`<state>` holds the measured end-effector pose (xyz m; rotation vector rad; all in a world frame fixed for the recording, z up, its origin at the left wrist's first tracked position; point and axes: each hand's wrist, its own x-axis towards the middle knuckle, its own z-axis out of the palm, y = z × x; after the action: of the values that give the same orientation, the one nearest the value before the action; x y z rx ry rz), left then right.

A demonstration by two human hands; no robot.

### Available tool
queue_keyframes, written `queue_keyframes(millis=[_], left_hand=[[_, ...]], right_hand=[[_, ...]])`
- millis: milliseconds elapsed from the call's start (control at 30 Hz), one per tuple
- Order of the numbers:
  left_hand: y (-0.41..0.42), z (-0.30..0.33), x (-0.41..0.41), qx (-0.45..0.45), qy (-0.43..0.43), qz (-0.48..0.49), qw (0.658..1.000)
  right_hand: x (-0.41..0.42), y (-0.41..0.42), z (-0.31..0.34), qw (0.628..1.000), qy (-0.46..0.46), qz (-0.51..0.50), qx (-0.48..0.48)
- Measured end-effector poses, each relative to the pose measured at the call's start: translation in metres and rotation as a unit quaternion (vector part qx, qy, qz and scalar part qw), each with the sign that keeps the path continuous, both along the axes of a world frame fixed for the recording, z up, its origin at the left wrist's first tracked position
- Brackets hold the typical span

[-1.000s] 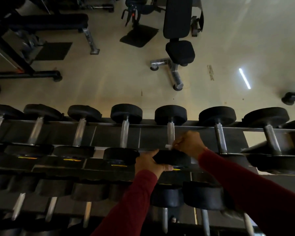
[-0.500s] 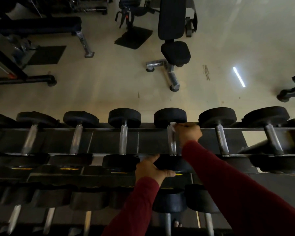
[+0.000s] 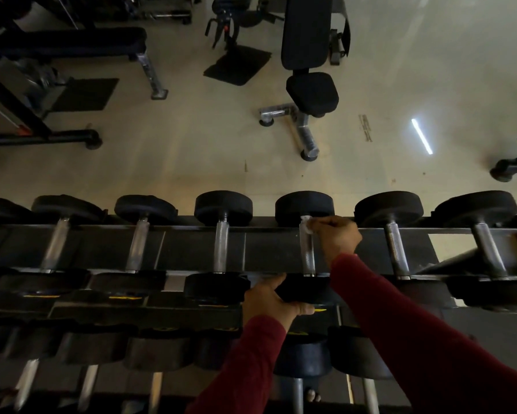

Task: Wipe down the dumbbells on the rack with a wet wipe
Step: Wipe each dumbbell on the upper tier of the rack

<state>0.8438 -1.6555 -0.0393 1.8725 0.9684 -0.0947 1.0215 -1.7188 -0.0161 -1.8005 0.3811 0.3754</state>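
Note:
Several black dumbbells with metal handles lie in a row on the top tier of a dark rack (image 3: 266,228). My right hand (image 3: 336,236) pinches a small white wet wipe (image 3: 306,224) against the far end of one dumbbell's handle (image 3: 307,255), just under its far head (image 3: 303,206). My left hand (image 3: 270,300) grips the near head (image 3: 306,291) of that same dumbbell from the left side. Both arms wear dark red sleeves.
More dumbbells fill a lower tier (image 3: 161,351) nearer to me. Beyond the rack lies beige gym floor with an adjustable bench (image 3: 309,52), a flat bench (image 3: 72,44) at left and a machine foot (image 3: 508,168) at right. A bare toe (image 3: 312,394) shows below.
My right hand has slid the wipe along the handle from the near end to the far end. The left hand has stayed on the near head.

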Motion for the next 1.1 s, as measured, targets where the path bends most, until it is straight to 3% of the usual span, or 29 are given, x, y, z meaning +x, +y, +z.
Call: queue_keyframes(millis=[100,300,367,433,500,600,667,733,833,933,967,1000,1100], left_hand=[[0.0,0.0,0.001,-0.006,0.005,-0.002,1.0],[0.0,0.001,0.001,0.001,0.006,-0.004,1.0],[-0.001,0.003,0.001,0.005,0.005,-0.009,1.0],[0.0,0.004,0.0,0.013,0.005,-0.014,1.0],[0.0,0.005,0.0,0.021,0.007,-0.018,1.0],[0.0,0.004,0.0,0.024,0.01,-0.011,1.0],[0.0,0.005,0.0,0.021,0.012,-0.011,1.0],[0.0,0.006,0.0,0.022,0.009,-0.014,1.0],[0.001,0.005,0.0,0.022,0.003,-0.019,1.0],[0.001,0.004,0.0,0.022,0.004,-0.017,1.0],[0.001,0.003,0.0,0.019,0.002,-0.015,1.0],[0.001,0.002,0.0,0.014,0.0,-0.014,1.0],[0.0,-0.001,-0.001,0.002,-0.004,-0.012,1.0]], right_hand=[[-0.004,0.005,0.011,1.0,-0.001,-0.017,0.003],[0.012,-0.003,-0.008,0.985,0.148,-0.049,0.072],[0.02,-0.004,-0.021,0.976,0.169,-0.064,0.124],[0.02,-0.001,-0.018,0.976,0.171,-0.065,0.116],[0.019,0.001,-0.016,0.994,0.106,-0.021,-0.013],[0.005,0.007,-0.008,0.982,-0.1,0.06,-0.151],[0.0,0.012,-0.012,0.935,-0.241,0.148,-0.215],[0.002,0.018,-0.017,0.865,-0.316,0.266,-0.286],[0.0,0.03,-0.014,0.741,-0.354,0.403,-0.403],[-0.003,0.033,-0.011,0.684,-0.377,0.445,-0.438],[-0.002,0.029,-0.015,0.686,-0.381,0.438,-0.439],[-0.002,0.026,-0.017,0.711,-0.38,0.411,-0.425],[-0.006,0.019,-0.018,0.873,-0.315,0.213,-0.306]])
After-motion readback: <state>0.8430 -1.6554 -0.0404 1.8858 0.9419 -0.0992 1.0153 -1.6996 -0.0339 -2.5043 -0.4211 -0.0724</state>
